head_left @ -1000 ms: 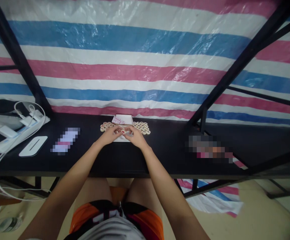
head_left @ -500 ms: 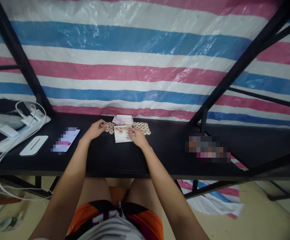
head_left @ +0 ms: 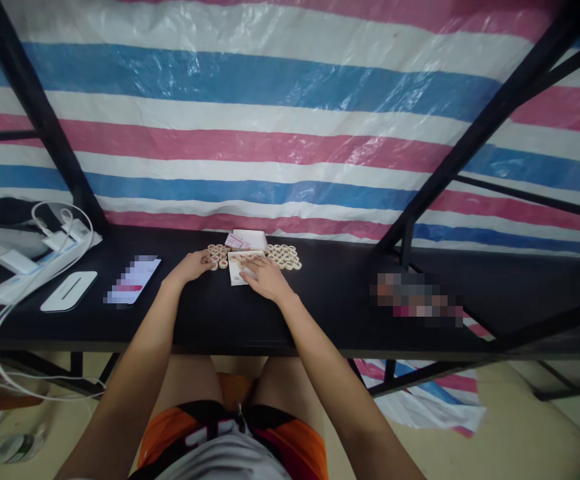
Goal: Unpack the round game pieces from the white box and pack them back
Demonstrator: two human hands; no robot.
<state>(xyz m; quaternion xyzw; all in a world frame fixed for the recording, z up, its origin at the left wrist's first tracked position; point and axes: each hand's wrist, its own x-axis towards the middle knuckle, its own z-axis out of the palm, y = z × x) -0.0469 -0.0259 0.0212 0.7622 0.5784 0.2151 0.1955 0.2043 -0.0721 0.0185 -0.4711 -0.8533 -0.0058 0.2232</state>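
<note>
My left hand (head_left: 191, 267), fingers curled, is at the near left edge of a group of round, pale xiangqi pieces (head_left: 223, 264) with red marks. Its fingertips meet the nearest piece; whether they grip one is hidden. My right hand (head_left: 266, 278) reaches over a shallow white box (head_left: 237, 277), fingers stretched out and partly covering it. Some pieces lie along the far side of that box, half hidden by the fingers. To the right of the box more xiangqi pieces (head_left: 286, 254) sit packed together in rows.
Behind the pieces stands a white box part (head_left: 254, 238) with a pink paper (head_left: 236, 241). On the black table (head_left: 230, 320) are a phone (head_left: 137, 280), a white flat object (head_left: 70, 291) and a power strip (head_left: 35, 270) with cables. A blurred-out item (head_left: 415, 299) lies right.
My right hand has moved left and nearer to me across the white box. My left hand has come down slightly toward the near edge of the left pieces, fingers more curled.
</note>
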